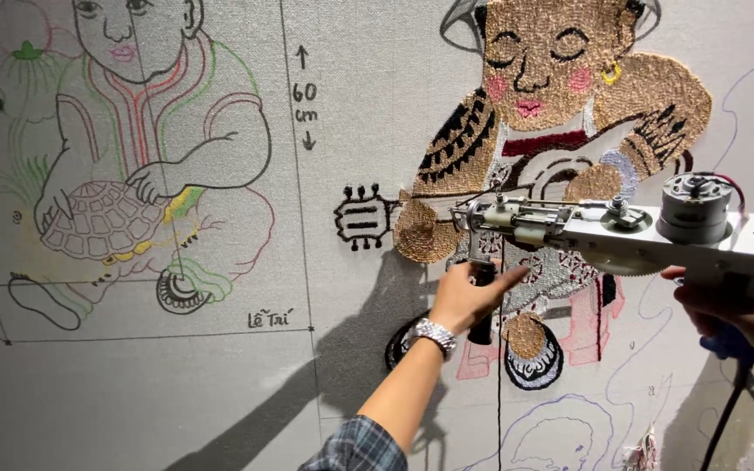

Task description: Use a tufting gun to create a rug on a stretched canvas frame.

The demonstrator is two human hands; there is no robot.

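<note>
Head view: tufting gun (621,231) held level against stretched cloth (368,113), needle end at half-filled guitar figure (560,131). Left hand (469,292) closed around front handle; right hand (743,318) wrapped on rear grip. Black yarn (500,384) hangs slack below. Best practice: firm even pressure, gun square to cloth, yarn free.

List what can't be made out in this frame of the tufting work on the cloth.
- Right hand: head view, mostly hidden under the white tufting gun and cut by the right edge; its grip is unclear.
- Gun's tip: hidden where it meets the cloth.
- Black front handle: largely wrapped by the left hand.
- Black cable: runs off the bottom edge.
- Drawings at bottom right: cut off, too faint.
</note>
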